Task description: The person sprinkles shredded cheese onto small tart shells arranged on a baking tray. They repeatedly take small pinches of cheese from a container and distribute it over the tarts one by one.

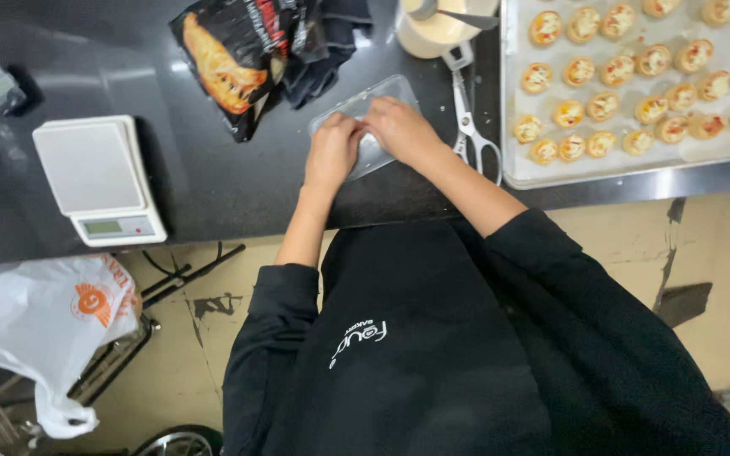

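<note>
Fingers [356,127] of both my hands are curled together and pressed down on a clear plastic bag [365,127], which lies flat on the dark counter [213,186]. My left hand [333,150] holds the bag's near left part, and my right hand [399,128] lies just beside it, on the middle of the bag; the two hands touch each other at the fingertips. I think they pinch the plastic, but from this view I cannot tell if something small is between the fingers.

I take the bag as my landmark. Just to its right, a pair of scissors [469,118] with light handles lies on the counter, close to my right wrist. Further right of the scissors is a metal baking tray [635,173] with many small round pastries [601,105] in rows, topped with red and yellow. Behind the bag, to the left, is a dark crumpled food package [238,59] with a picture of pastry on it. Behind the bag to the right stands a pale round container [433,34]. Well to the left of the bag sits a white kitchen scale [99,177]. Below the scale, off the counter edge, a white plastic shopping bag [35,321] hangs. Both my sleeves are black and pushed up from the forearms.
</note>
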`<act>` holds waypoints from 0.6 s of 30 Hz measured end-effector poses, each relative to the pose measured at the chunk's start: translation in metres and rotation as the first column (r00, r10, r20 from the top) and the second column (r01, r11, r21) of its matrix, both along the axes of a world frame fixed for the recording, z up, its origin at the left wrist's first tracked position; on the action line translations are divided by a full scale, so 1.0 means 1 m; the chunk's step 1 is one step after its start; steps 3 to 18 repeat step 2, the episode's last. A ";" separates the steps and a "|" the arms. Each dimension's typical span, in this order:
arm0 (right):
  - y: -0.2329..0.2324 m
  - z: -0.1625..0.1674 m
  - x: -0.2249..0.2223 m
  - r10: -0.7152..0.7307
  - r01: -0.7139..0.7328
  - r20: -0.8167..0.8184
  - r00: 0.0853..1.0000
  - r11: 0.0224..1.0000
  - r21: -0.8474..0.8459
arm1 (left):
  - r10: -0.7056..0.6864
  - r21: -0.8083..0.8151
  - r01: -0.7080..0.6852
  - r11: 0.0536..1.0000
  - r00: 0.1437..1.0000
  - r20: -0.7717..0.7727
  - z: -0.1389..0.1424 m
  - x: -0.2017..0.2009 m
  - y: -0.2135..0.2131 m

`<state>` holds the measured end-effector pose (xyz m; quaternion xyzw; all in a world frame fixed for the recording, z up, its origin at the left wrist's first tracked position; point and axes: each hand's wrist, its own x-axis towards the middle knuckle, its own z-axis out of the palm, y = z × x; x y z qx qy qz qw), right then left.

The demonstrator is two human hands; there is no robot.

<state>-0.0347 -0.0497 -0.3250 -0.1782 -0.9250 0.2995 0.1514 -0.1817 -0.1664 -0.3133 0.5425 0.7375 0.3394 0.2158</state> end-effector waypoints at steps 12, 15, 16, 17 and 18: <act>0.003 -0.001 0.008 -0.002 0.001 -0.068 0.998 1.000 -0.012 | -0.003 0.003 0.003 1.000 1.000 0.022 -0.001 0.006 0.004; 0.003 -0.001 0.008 -0.002 0.001 -0.068 0.998 1.000 -0.012 | -0.003 0.003 0.003 1.000 1.000 0.022 -0.001 0.006 0.004; 0.003 -0.001 0.008 -0.002 0.001 -0.068 0.998 1.000 -0.012 | -0.003 0.003 0.003 1.000 1.000 0.022 -0.001 0.006 0.004; 0.003 -0.001 0.008 -0.002 0.001 -0.068 0.998 1.000 -0.012 | -0.003 0.003 0.003 1.000 1.000 0.022 -0.001 0.006 0.004; 0.003 -0.001 0.008 -0.002 0.001 -0.068 0.998 1.000 -0.012 | -0.003 0.003 0.003 1.000 1.000 0.022 -0.001 0.006 0.004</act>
